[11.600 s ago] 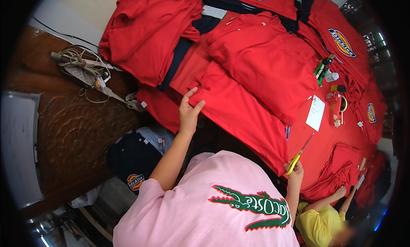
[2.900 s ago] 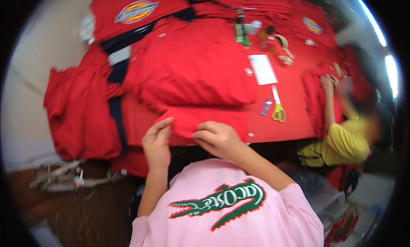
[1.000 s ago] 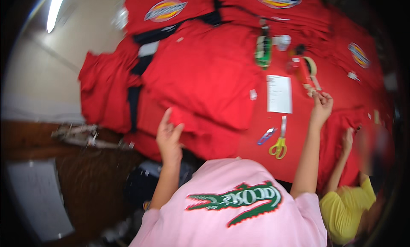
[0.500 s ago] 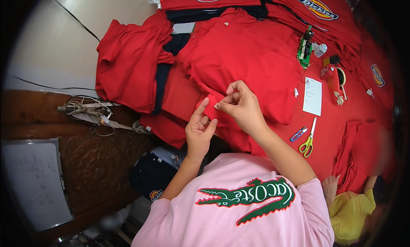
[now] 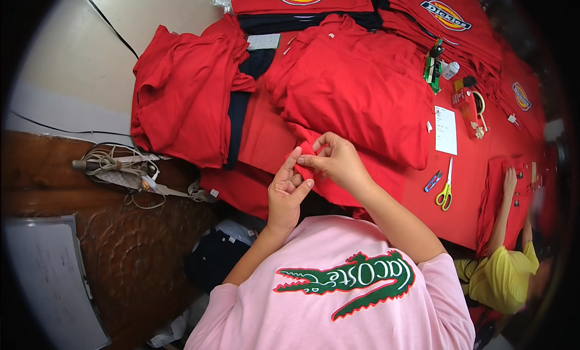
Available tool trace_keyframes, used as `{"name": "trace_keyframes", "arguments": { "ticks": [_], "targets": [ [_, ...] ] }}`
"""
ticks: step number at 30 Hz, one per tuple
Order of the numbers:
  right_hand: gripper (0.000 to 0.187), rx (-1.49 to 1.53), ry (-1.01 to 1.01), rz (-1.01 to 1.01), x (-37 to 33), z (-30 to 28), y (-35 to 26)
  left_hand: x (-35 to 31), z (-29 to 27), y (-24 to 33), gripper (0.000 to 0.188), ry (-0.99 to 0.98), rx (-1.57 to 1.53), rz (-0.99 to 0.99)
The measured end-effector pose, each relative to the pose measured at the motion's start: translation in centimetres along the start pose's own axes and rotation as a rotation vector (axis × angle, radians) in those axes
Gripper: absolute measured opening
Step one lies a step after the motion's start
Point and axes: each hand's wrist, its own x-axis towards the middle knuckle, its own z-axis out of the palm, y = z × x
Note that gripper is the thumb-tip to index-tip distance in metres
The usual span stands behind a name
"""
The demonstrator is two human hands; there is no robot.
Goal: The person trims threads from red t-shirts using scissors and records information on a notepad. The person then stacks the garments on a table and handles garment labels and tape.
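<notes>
My left hand (image 5: pixel 286 196) is by the near edge of a heap of red shirts (image 5: pixel 356 90). Its index finger and thumb stand apart while the other fingers curl against a raised fold of red shirt (image 5: pixel 307 148). My right hand (image 5: pixel 340 164) meets the left index fingertip, its thumb and forefinger pinched at the same fold. Whatever small piece lies between those fingertips is hidden. Cloth from the fold hangs below both hands toward my lap.
Yellow-handled scissors (image 5: pixel 445 193), blue thread snips (image 5: pixel 432 181) and a white paper sheet (image 5: pixel 446 130) lie to the right. Beyond are a red tape dispenser (image 5: pixel 464 105) and a green tool (image 5: pixel 432 72). More red shirts (image 5: pixel 181 96) are piled left. A co-worker in yellow (image 5: pixel 504 280) handles red cloth.
My right fingertips have moved slightly down and left, against the left index finger. The small white piece seen in their pinch before is hidden now. The co-worker's arm now reaches over the red cloth.
</notes>
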Motion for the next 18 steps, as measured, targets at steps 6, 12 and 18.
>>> {"name": "trace_keyframes", "arguments": {
  "ticks": [6, 12, 18],
  "targets": [
    [0.038, 0.332, -0.114, -0.024, -0.8, 1.3, 5.0, 0.4, 0.8, 3.1, 0.077, 0.044, -0.145, -0.045],
    [0.024, 0.492, -0.133, -0.095, -0.7, 2.4, 3.8, 0.8, -1.3, 2.9, 0.079, -0.024, -0.167, -0.049],
    [0.012, 0.524, -0.248, -0.264, 0.2, 3.7, 5.8, 0.8, -4.1, 2.6, 0.079, -0.071, -0.177, -0.077]
  ]
}}
